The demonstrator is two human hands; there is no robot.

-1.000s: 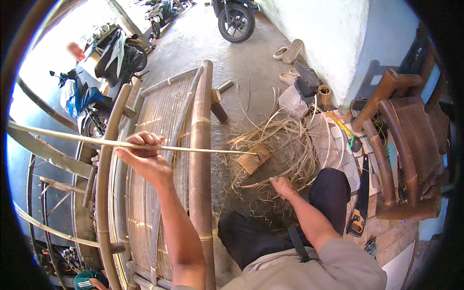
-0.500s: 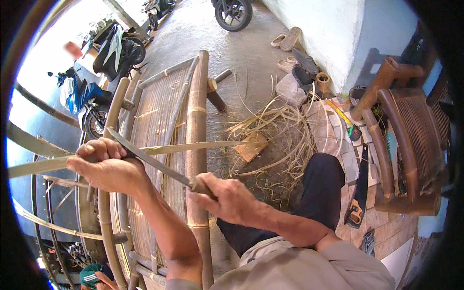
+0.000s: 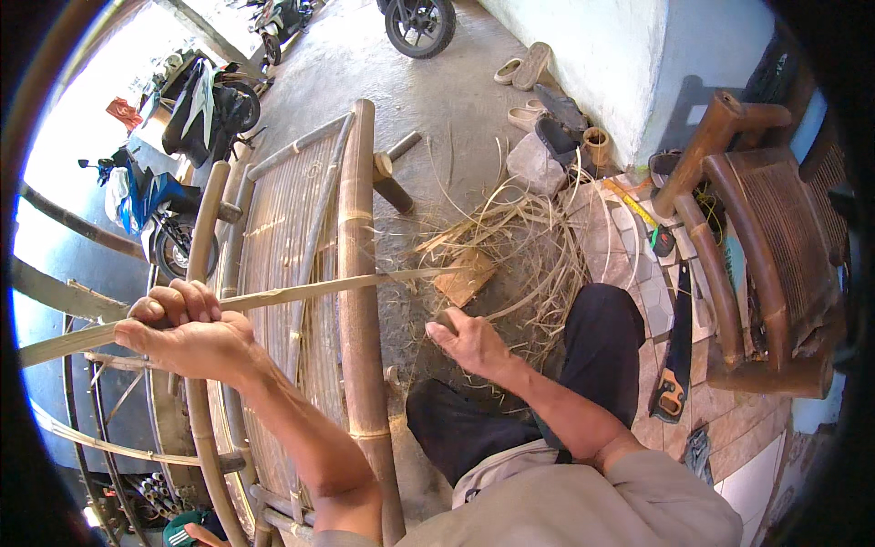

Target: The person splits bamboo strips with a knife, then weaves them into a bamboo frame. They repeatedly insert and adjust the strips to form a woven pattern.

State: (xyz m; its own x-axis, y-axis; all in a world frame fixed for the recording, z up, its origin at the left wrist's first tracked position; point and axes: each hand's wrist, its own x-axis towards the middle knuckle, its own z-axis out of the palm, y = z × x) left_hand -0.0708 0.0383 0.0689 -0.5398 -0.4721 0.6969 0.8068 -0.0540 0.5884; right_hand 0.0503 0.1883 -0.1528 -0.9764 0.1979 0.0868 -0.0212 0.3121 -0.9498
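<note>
My left hand [image 3: 190, 330] is closed round a long, flat bamboo strip [image 3: 319, 288]. The strip crosses above the slatted bamboo bench [image 3: 363, 219], its far end near a small wooden block [image 3: 467, 278] on the ground. My right hand [image 3: 472, 345] is in front of the block, to the right of the bench, its fingers wrapped round the knife handle [image 3: 446, 321]. The blade cannot be made out now; the earlier picture shows it long and slightly curved.
Bamboo shavings [image 3: 538, 264] lie heaped around the block. On the tiles at right are a handsaw [image 3: 675, 365] and a tape measure [image 3: 662, 241], beside a brown bamboo chair [image 3: 775, 264]. Sandals [image 3: 533, 66] line the wall; motorbikes [image 3: 164, 196] stand at far left.
My right hand has swung right, away from my left wrist and off the bench. The knife no longer crosses the bamboo strip. My left hand keeps its grip, slightly lower.
</note>
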